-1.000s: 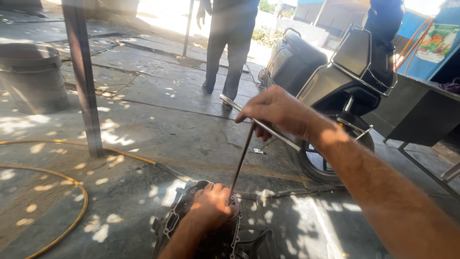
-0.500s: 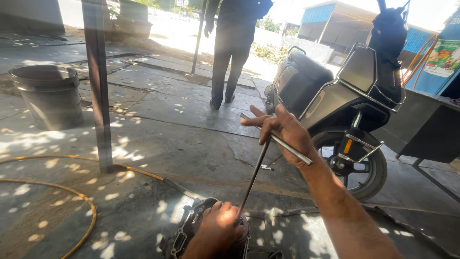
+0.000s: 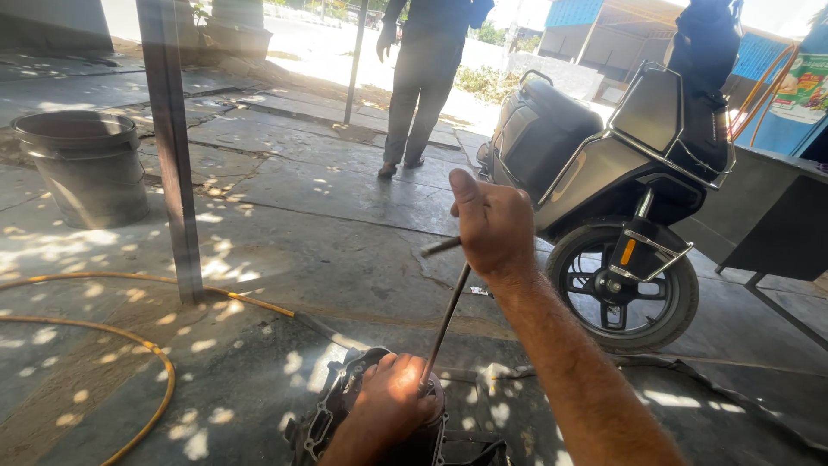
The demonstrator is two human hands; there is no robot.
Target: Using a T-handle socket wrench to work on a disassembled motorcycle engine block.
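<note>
The right hand (image 3: 493,226) is closed around the crossbar of a T-handle wrench (image 3: 446,319), whose shaft runs down into a dark engine casing (image 3: 345,406) on the near floor. The left hand (image 3: 390,401) grips the casing's top beside the shaft. A scooter (image 3: 604,173) stands to the right.

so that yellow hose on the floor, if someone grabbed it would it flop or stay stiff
Probably floppy: the yellow hose lies in loose curves across the concrete floor, so it would likely sag and trail when lifted. It looks thin, so probably light for its length. Lying flat, pushed sideways it would likely slide and bend rather than roll.
</note>
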